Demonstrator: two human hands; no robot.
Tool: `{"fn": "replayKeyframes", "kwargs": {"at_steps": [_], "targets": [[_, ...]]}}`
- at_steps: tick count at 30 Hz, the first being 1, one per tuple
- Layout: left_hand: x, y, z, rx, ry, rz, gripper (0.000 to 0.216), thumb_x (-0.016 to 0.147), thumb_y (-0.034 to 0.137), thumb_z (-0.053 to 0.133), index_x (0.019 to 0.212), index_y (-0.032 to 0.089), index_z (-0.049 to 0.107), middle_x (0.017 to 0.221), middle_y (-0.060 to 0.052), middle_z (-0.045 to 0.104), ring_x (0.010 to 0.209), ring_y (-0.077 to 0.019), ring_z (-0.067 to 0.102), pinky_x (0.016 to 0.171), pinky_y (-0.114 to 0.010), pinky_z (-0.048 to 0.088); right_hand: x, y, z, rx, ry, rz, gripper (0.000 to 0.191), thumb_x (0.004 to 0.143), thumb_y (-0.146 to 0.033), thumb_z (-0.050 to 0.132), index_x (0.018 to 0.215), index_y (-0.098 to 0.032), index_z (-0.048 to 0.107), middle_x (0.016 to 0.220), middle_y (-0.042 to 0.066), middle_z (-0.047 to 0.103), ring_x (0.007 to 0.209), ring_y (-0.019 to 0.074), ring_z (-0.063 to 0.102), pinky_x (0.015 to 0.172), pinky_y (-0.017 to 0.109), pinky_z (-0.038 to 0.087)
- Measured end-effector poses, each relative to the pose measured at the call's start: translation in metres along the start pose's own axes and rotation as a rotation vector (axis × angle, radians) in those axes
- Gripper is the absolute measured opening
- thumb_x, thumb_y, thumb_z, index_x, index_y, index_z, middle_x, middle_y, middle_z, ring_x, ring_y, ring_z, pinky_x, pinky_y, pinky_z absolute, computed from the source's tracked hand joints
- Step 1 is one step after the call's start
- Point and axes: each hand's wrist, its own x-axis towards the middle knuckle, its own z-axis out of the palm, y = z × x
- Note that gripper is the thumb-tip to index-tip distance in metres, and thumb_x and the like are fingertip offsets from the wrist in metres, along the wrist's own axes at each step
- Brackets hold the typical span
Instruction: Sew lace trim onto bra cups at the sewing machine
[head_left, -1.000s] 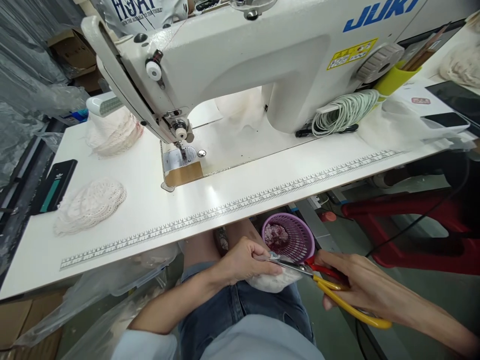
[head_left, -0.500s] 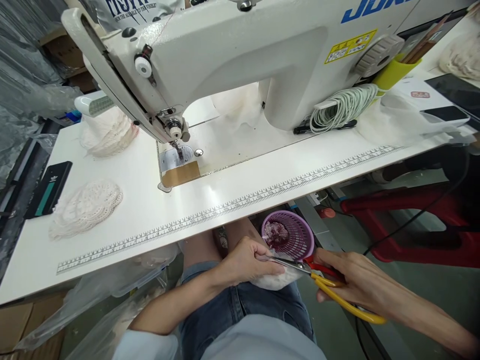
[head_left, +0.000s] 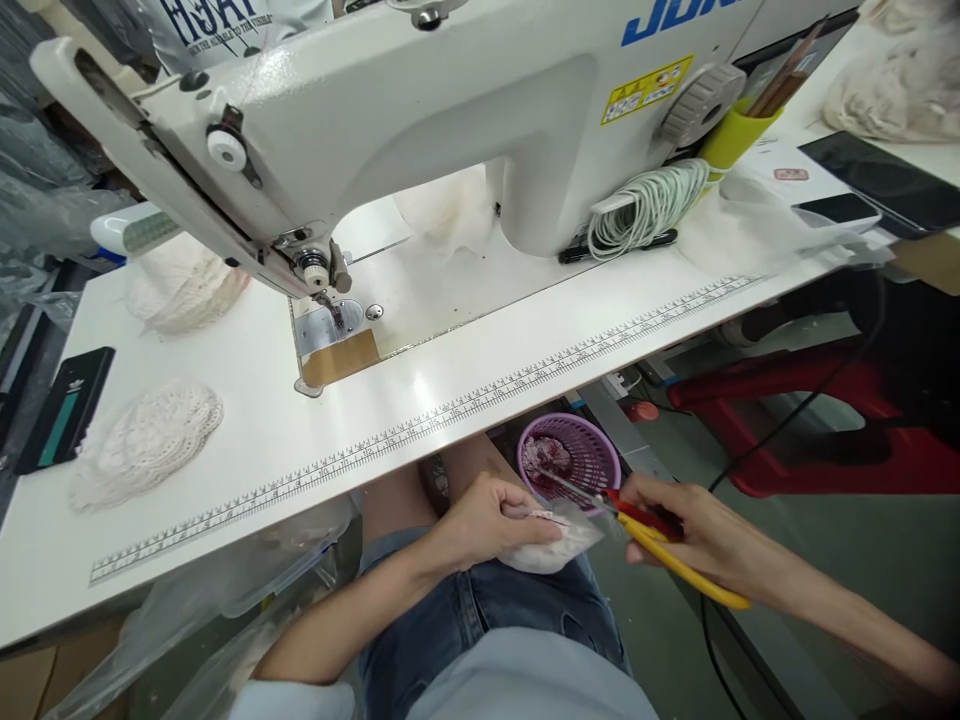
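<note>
Below the table edge, over my lap, my left hand (head_left: 487,518) is closed on a small white lace piece (head_left: 551,545), pinching it from above. My right hand (head_left: 679,530) grips red-and-yellow scissors (head_left: 660,545), whose blades point left toward the piece, with the tips just above it. A purple plastic basket (head_left: 592,455) holding dark reddish scraps stands on the floor right behind both hands.
A white sewing machine (head_left: 420,110) stands on the white table (head_left: 247,440) with a printed ruler along its front edge. Lace stacks (head_left: 142,445) lie at the left beside a black phone (head_left: 64,415). A coiled white cord (head_left: 645,205) and red stool (head_left: 810,420) are at the right.
The scissor blades have lifted and drawn slightly right off the lace piece. My view has swung to the right, so everything appears shifted left. My left hand keeps its hold.
</note>
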Motion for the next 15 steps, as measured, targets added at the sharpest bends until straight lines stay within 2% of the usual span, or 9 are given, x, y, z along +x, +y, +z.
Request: {"fn": "replayKeyframes", "kwargs": {"at_steps": [3, 7, 15], "targets": [[-0.0011, -0.0017, -0.0018, 0.004, -0.002, 0.004, 0.037, 0.061, 0.043, 0.075, 0.071, 0.007, 0.072, 0.049, 0.003, 0.044, 0.047, -0.0051, 0.032, 0.043, -0.019, 0.023, -0.0022, 0.0028, -0.004, 0.003, -0.047, 0.049, 0.03, 0.082, -0.05, 0.053, 0.082, -0.021, 0.045, 0.062, -0.004, 0.041, 0.051, 0.01, 0.035, 0.047, 0.022, 0.028], [-0.0039, -0.0015, -0.0036, -0.015, -0.015, 0.009, 0.036, 0.06, 0.041, 0.076, 0.073, 0.008, 0.073, 0.049, 0.002, 0.049, 0.047, -0.0054, 0.036, 0.044, -0.019, 0.026, -0.0065, -0.0001, -0.0061, -0.114, -0.066, 0.025, 0.038, 0.076, -0.053, 0.06, 0.095, -0.021, 0.049, 0.062, -0.004, 0.045, 0.051, 0.0111, 0.037, 0.047, 0.022, 0.028], [-0.0091, -0.005, -0.0061, -0.013, 0.0, 0.025, 0.034, 0.06, 0.04, 0.077, 0.074, 0.009, 0.075, 0.049, 0.0, 0.054, 0.046, -0.0053, 0.038, 0.044, -0.019, 0.028, -0.009, -0.0024, -0.0064, -0.243, -0.118, -0.063, 0.041, 0.073, -0.055, 0.063, 0.093, -0.021, 0.054, 0.064, -0.002, 0.053, 0.052, 0.0134, 0.044, 0.05, 0.024, 0.03]]}}
